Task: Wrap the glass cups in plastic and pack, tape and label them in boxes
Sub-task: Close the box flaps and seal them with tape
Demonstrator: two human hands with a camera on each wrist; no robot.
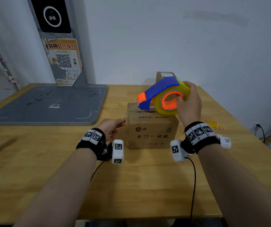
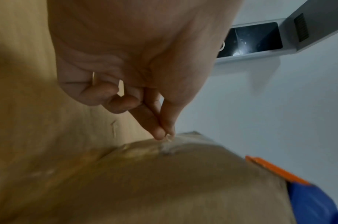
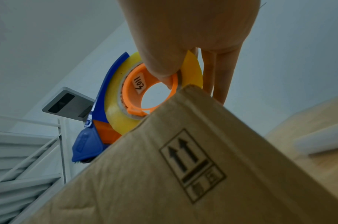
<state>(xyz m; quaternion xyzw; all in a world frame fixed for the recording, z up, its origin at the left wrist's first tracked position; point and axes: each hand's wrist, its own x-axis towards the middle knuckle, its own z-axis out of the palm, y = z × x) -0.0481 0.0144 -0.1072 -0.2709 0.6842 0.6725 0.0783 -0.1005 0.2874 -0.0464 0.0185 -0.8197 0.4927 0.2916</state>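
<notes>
Head view showed a closed cardboard box (image 1: 152, 131) standing on the wooden table (image 1: 49, 169), with printed characters and an upright-arrows mark on its near side. The right hand (image 1: 189, 104) grasped a blue and orange tape dispenser (image 1: 161, 97) loaded with a yellowish roll of clear tape, thumb hooked through the orange core and the fingers wrapped over the roll's outer rim; the dispenser's blue nose rested at the left end of the box top, where clear tape lay across the top edge and down the left side. The left hand (image 1: 113, 126) was beside the box's left face, and the left wrist view showed its forefinger and thumb tips (image 2: 160, 133) pressed together right at the taped upper corner of the box, the other fingers curled; whether they pinched the tape end itself was too blurred to tell. Right wrist view showed a handwritten label on the orange core. Behind the box stood a second, narrower carton (image 1: 166, 77). A grey stand with a flat base (image 1: 49, 105) sat on the table's left, and red-and-yellow stickers (image 1: 215, 125) lay to the right of the box.
</notes>
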